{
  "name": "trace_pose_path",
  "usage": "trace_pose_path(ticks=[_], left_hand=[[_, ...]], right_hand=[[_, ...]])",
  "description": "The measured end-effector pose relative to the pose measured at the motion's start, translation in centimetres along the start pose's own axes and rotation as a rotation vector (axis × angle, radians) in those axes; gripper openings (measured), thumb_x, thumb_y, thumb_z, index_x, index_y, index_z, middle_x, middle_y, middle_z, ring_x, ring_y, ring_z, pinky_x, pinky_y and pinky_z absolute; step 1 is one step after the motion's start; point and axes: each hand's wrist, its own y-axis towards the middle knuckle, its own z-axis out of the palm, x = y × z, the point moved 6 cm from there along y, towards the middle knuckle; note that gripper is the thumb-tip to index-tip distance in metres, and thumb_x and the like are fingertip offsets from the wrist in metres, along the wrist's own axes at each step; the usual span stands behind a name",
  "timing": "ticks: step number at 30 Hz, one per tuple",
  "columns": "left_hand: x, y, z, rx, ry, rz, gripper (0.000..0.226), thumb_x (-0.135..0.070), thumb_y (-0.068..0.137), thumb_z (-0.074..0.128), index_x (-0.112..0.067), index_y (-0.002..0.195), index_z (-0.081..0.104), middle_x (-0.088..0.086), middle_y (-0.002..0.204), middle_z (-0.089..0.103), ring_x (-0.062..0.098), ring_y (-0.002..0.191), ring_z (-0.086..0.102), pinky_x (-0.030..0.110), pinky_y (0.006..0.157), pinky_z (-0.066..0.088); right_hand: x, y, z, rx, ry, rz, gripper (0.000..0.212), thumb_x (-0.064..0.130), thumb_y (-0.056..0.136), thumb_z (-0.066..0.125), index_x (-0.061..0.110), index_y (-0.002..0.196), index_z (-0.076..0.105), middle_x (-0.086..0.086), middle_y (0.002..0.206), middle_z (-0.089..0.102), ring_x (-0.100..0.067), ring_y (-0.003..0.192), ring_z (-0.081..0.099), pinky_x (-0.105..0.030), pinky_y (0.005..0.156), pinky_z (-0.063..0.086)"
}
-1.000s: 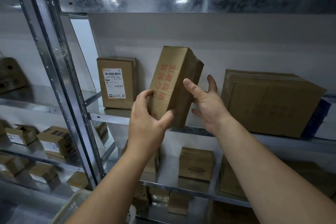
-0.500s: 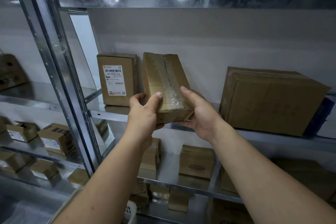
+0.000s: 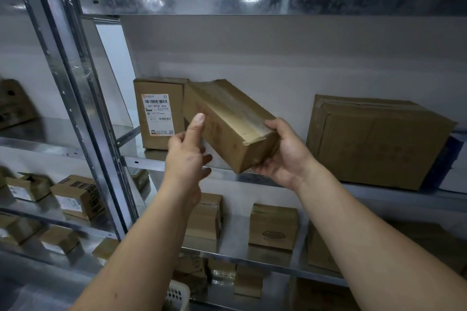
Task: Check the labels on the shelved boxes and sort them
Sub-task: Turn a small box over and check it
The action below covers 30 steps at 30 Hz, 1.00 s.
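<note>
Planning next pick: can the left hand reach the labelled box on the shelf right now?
Probably yes. The left hand sits just in front of the labelled box, nothing between; the held box in the right hand crowds only its right edge.

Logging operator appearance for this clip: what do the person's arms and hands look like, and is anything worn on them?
Nothing worn shows. The left hand and right hand are bare: no gloves, rings or watch. Both forearms are bare down to the frame's edge, with no sleeve or wristband in view.
</note>
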Motion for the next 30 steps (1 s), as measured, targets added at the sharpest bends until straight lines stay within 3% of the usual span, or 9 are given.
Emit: trace_pose_path(ticks=[2, 6, 10, 16, 19, 21, 26, 30], left_hand=[[-0.8, 0.7, -1.4, -0.037, -0.027, -0.019, 0.102, -0.095, 0.065, 0.069, -0.03, 0.142, 0.055, 0.01, 0.13, 0.072, 0.033, 0.112, 0.073, 0.055, 0.092, 0.059], [-1.9, 1.9, -3.3, -0.027, -0.077, -0.102, 0.062, -0.084, 0.086, 0.065, -0.03, 0.117, 0.061, 0.016, 0.118, 0.075, 0.037, 0.109, 0.074, 0.057, 0.098, 0.057], [-1.3, 2.6, -4.1, 0.077, 0.028, -0.212, 0.074, -0.079, 0.085, 0.07, -0.028, 0.138, 0.057, 0.019, 0.124, 0.073, 0.04, 0.111, 0.074, 0.055, 0.093, 0.061], [0.7, 2.6, -4.1, 0.171, -0.018, -0.247, 0.059, -0.052, 0.092, 0.079, -0.024, 0.14, 0.059, 0.02, 0.124, 0.077, 0.038, 0.111, 0.075, 0.045, 0.073, 0.062], [0.7, 2.5, -4.0, 0.163, -0.058, -0.223, 0.045, -0.049, 0.096, 0.074, -0.026, 0.133, 0.062, 0.018, 0.123, 0.076, 0.037, 0.113, 0.073, 0.043, 0.074, 0.061], [0.5, 2.4, -3.9, 0.151, -0.079, -0.203, 0.04, -0.048, 0.098, 0.071, -0.027, 0.132, 0.062, 0.016, 0.122, 0.076, 0.037, 0.115, 0.072, 0.043, 0.076, 0.06], [0.0, 1.8, -3.7, 0.045, -0.144, -0.16, 0.037, -0.049, 0.102, 0.067, -0.03, 0.133, 0.061, 0.016, 0.129, 0.075, 0.037, 0.12, 0.071, 0.05, 0.088, 0.061], [0.1, 1.3, -2.9, -0.016, -0.195, -0.128, 0.033, -0.048, 0.104, 0.064, -0.027, 0.129, 0.063, 0.015, 0.128, 0.074, 0.036, 0.117, 0.071, 0.051, 0.089, 0.061]], right_hand=[[1.0, 0.3, -0.8, 0.011, -0.06, 0.019, 0.047, 0.051, 0.098, 0.063, 0.016, 0.128, 0.075, -0.014, 0.114, 0.078, -0.032, 0.112, 0.07, -0.052, 0.113, 0.049], [2.7, 0.1, -2.0, 0.027, -0.22, 0.062, 0.037, 0.052, 0.096, 0.063, 0.021, 0.115, 0.071, -0.009, 0.101, 0.073, -0.03, 0.102, 0.068, -0.047, 0.096, 0.054], [3.3, 0.0, -2.5, 0.029, -0.328, 0.107, 0.036, 0.05, 0.095, 0.065, 0.02, 0.114, 0.068, -0.009, 0.104, 0.07, -0.029, 0.101, 0.067, -0.046, 0.093, 0.057], [3.0, 0.3, -2.7, -0.003, -0.352, 0.101, 0.037, 0.049, 0.095, 0.068, 0.018, 0.115, 0.072, -0.01, 0.107, 0.071, -0.029, 0.1, 0.068, -0.045, 0.09, 0.058], [2.8, 0.7, -3.0, 0.0, -0.338, 0.079, 0.059, 0.056, 0.092, 0.074, 0.015, 0.134, 0.073, -0.015, 0.126, 0.074, -0.035, 0.115, 0.072, -0.053, 0.101, 0.06], [2.7, 0.6, -2.9, 0.037, -0.311, 0.057, 0.07, 0.069, 0.088, 0.077, 0.025, 0.142, 0.071, -0.017, 0.139, 0.073, -0.041, 0.128, 0.07, -0.062, 0.106, 0.056], [1.1, -0.4, -2.5, 0.059, -0.208, 0.06, 0.099, 0.091, 0.072, 0.075, 0.046, 0.157, 0.05, -0.017, 0.147, 0.064, -0.045, 0.116, 0.076, -0.06, 0.096, 0.063], [-1.4, -1.7, -0.8, 0.052, -0.074, 0.049, 0.105, 0.091, 0.074, 0.071, 0.047, 0.162, 0.037, -0.024, 0.145, 0.056, -0.05, 0.12, 0.071, -0.062, 0.102, 0.061]])
